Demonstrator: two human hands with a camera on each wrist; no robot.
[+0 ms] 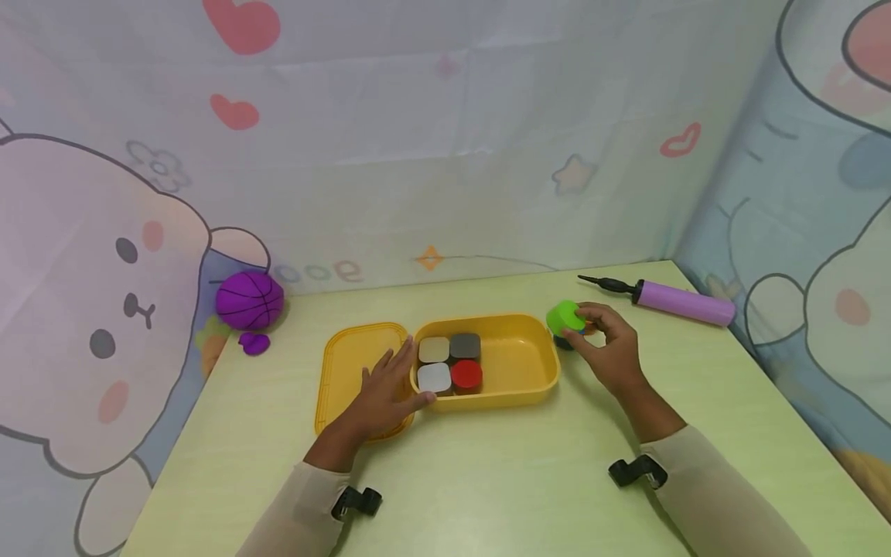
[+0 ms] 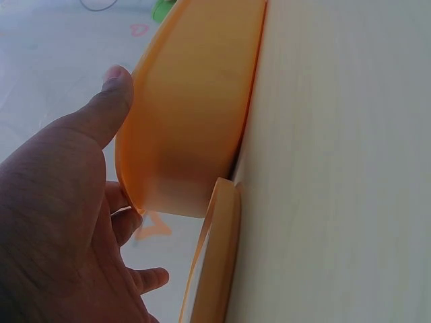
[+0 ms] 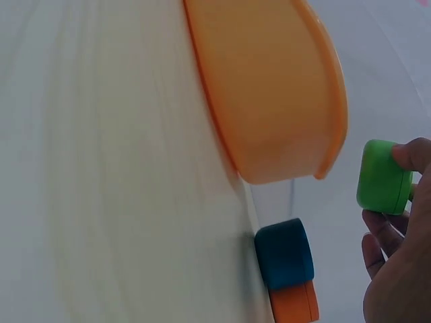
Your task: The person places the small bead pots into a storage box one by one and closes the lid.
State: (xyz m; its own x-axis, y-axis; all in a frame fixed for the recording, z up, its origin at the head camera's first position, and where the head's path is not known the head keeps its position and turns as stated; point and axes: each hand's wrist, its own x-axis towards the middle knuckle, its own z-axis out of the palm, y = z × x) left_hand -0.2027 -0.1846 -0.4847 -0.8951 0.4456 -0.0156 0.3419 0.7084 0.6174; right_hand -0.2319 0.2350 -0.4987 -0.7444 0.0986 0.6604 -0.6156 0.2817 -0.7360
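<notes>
Right of centre in the head view, the right hand [image 1: 616, 352] and green block [image 1: 562, 317] partly cover the blue block [image 3: 284, 253] and orange block [image 3: 293, 302]. The left hand [image 1: 379, 396] hides some of the yellow lid [image 1: 348, 371]; the bottom edge crops both sleeves [image 1: 295, 514]. Both wrist views cut off the yellow box [image 1: 501, 401] at the top and hide its inside. A green patch [image 2: 163, 10], upper left in the left wrist view, is too small to identify.
</notes>
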